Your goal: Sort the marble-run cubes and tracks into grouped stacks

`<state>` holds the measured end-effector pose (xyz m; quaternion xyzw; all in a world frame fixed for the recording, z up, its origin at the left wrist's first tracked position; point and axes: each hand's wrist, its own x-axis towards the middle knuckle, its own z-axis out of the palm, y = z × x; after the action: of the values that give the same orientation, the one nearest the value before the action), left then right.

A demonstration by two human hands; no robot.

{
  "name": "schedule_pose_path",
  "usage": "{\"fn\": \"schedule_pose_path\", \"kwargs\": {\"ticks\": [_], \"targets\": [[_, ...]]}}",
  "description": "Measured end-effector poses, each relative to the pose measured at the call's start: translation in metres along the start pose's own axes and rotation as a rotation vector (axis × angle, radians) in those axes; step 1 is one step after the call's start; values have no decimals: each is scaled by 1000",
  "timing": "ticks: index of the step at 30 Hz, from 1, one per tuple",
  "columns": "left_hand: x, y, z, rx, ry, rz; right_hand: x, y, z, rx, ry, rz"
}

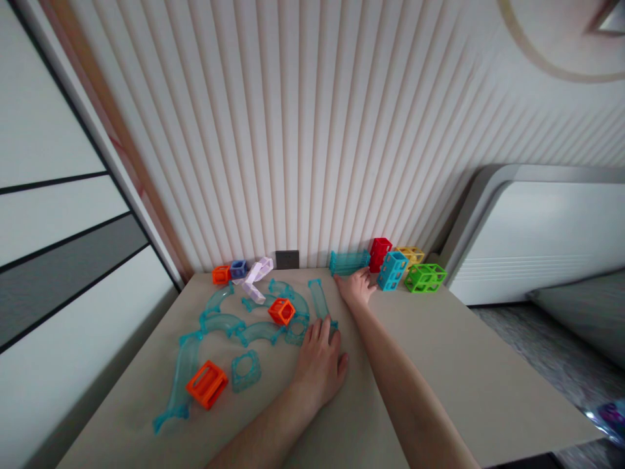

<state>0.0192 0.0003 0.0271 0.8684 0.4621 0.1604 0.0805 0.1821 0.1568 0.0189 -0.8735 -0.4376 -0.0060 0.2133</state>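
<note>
My left hand (319,365) lies palm down on the table with fingers stretched out. Its fingertips are at the lower end of a straight translucent teal track piece (319,299). My right hand (355,288) reaches farther out, fingers apart, at the lower edge of a group of teal track pieces (349,262) standing against the wall; whether it presses on them I cannot tell. Left of my left hand, curved teal track pieces (222,323) form a winding line. An orange open-frame block (282,312) sits among them. A square teal piece with a round hole (245,370) lies nearer.
Red (379,254), blue (392,271), yellow (410,255) and green (426,278) frame blocks stand at the back right. A pale purple piece (256,279), a dark blue block (239,268) and an orange block (221,275) are at the back left. A larger orange block (208,384) lies front left.
</note>
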Motion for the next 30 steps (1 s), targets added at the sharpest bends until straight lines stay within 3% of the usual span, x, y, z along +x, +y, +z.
{"fn": "schedule_pose_path", "kwargs": {"ticks": [30], "targets": [[-1,1,4,-14,5,-23,1,-10,11,-21,79,2]]}}
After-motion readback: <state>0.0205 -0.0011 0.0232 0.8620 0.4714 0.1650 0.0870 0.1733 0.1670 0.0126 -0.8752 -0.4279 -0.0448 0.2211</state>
